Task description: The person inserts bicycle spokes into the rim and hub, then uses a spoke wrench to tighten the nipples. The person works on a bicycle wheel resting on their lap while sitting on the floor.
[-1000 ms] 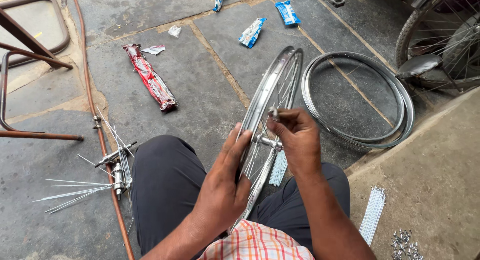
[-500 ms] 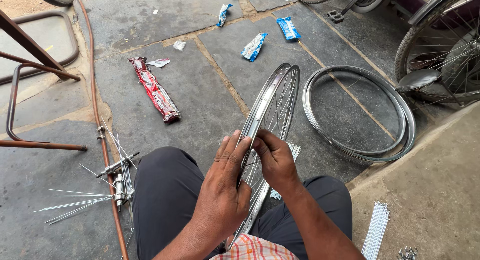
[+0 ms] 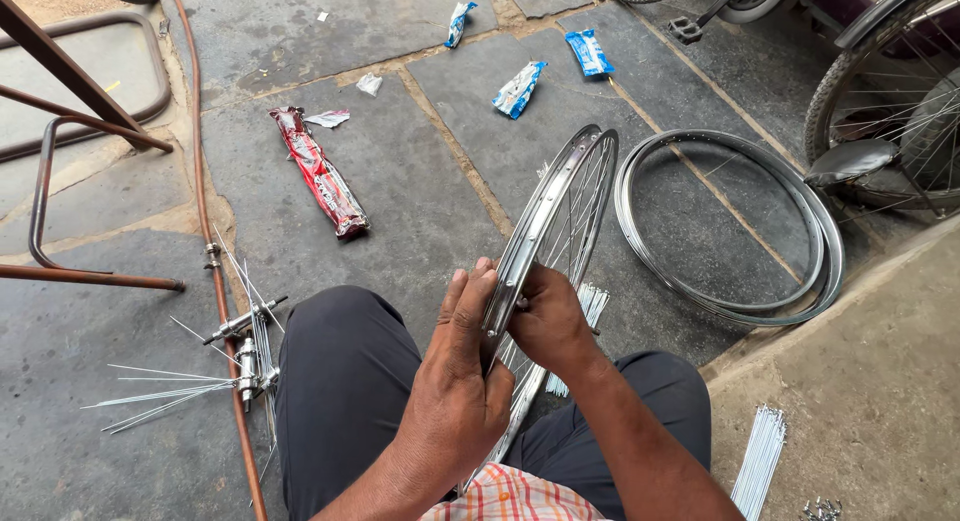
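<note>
the left hand (image 3: 455,381) presses flat, fingers straight, against the near side of a shiny spoked steel bicycle wheel rim (image 3: 555,216), bracing rather than clasping it. the right hand (image 3: 548,321) is curled narrow around the spokes near the middle of the wheel; what its fingertips pinch is hidden. the rim stands on edge between the person's knees, its plane running away from the body toward the upper right. just beyond lie empty steel rims (image 3: 730,226) flat on the stone floor (image 3: 400,181), a red wrapper (image 3: 320,171) to the left.
</note>
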### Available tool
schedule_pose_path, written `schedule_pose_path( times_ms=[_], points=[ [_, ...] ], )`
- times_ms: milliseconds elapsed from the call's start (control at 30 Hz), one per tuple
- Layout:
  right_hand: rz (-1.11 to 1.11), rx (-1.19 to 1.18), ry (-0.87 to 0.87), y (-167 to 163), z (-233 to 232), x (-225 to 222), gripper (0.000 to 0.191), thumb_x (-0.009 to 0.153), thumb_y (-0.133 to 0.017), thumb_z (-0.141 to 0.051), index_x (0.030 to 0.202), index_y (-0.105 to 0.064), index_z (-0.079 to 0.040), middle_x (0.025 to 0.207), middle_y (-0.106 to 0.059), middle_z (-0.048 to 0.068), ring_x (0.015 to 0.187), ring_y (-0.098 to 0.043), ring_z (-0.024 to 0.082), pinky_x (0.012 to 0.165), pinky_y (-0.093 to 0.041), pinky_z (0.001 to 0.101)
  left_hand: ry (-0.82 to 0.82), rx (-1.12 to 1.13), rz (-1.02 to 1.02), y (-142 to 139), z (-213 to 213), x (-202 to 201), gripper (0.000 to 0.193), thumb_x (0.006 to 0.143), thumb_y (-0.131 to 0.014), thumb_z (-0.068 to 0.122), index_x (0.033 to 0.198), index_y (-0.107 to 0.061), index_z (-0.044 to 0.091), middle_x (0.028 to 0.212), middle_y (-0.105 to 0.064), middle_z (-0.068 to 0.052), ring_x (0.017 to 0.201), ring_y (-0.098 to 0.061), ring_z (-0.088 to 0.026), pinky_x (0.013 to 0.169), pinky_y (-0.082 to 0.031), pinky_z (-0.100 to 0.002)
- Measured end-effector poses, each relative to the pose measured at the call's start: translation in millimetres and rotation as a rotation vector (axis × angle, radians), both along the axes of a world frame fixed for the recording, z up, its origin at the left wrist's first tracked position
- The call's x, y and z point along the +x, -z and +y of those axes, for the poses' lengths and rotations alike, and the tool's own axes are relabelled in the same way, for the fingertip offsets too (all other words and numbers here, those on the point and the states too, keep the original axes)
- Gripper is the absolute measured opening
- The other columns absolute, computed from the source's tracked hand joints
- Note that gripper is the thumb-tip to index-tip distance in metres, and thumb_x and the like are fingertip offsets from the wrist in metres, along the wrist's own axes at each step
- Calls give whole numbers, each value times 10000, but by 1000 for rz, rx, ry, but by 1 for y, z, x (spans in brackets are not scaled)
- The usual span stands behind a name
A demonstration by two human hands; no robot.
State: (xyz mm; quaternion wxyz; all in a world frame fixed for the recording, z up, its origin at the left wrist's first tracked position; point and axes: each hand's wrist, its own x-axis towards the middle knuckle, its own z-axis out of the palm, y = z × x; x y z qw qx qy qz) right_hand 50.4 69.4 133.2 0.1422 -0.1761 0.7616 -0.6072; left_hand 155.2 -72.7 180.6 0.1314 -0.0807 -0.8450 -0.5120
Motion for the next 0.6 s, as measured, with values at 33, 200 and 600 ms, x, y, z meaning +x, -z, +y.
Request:
schedule_pose_path(
  times_ms=[33,200,600],
  points=[
    [5,-155,-40,-1,1,1,307,996,-692,-64,1286,-628,14,1183,-732,194,1027,-732,171,883,-618,349,-7,-6,-11,0,-1,-1,840,788,-518,-106,1569,-279,91,1652,-330,-235,1573,-208,-429,1177,-298,-501],
    [224,-430,-78,5,11,25,315,998,-617,-103,1283,-521,-10,1330,-600,142,1286,-619,173,1105,-545,363,-5,10,-94,0,-5,-2,726,824,-516,-104,1500,-360,113,1665,-286,-221,1583,-175,-415,1146,-348,-483],
    [-54,-198,-83,-15,2,4,389,918,-742,-124,1245,-574,4,1091,-686,123,1037,-694,176,907,-623,331,18,29,-79,2,-1,1,783,794,-496,-126,1515,-317,123,1668,-277,-218,1580,-175,-414,1141,-347,-482]
  ],
)
